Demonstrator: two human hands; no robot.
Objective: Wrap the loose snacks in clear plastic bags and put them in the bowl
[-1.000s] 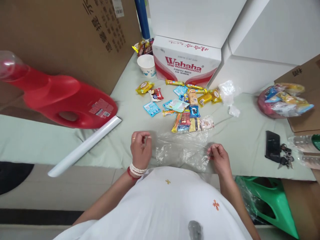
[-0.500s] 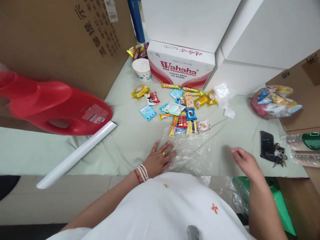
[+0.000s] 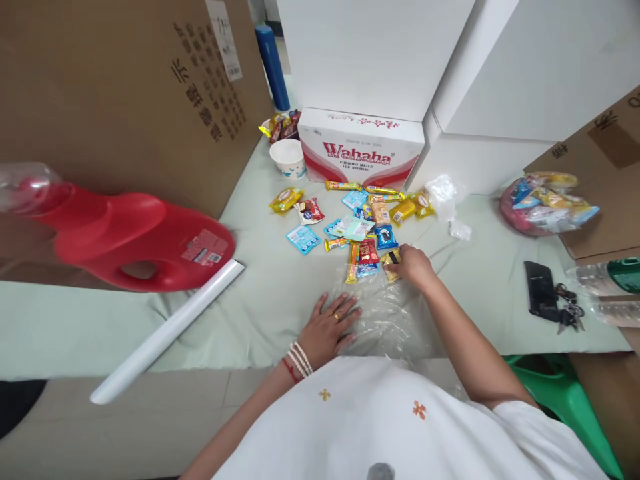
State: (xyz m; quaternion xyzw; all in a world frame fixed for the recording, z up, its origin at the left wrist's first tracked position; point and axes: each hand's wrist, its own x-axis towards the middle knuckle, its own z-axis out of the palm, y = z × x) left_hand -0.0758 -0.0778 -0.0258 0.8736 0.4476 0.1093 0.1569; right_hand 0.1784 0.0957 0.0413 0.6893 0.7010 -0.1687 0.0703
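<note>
My left hand (image 3: 327,327) lies flat with fingers spread, palm down, at the left edge of a crumpled clear plastic bag (image 3: 395,320). My right hand (image 3: 416,265) reaches in from the right, fingers pinched at a gold-and-black snack packet (image 3: 391,265); the fingertips are partly hidden. The hand covers the spot just right of that packet. Close by are a red snack packet (image 3: 369,251), a blue packet (image 3: 385,237) and an orange stick packet (image 3: 352,263). Farther left lie a light-blue packet (image 3: 303,239), a red-and-white packet (image 3: 309,211) and a yellow packet (image 3: 286,199).
A white Wahaha carton (image 3: 363,150) and a paper cup (image 3: 288,159) stand behind the snacks. To the left are a red jug (image 3: 145,233) and a white tube (image 3: 170,330). On the right sit a snack-filled bowl (image 3: 520,213), a black phone (image 3: 540,290), keys (image 3: 570,313) and bottles (image 3: 595,280).
My right hand has moved left and forward from the bare cloth onto the gold-and-black packet, covering the white packet beside it. My left hand stays flat. The view has shifted slightly.
</note>
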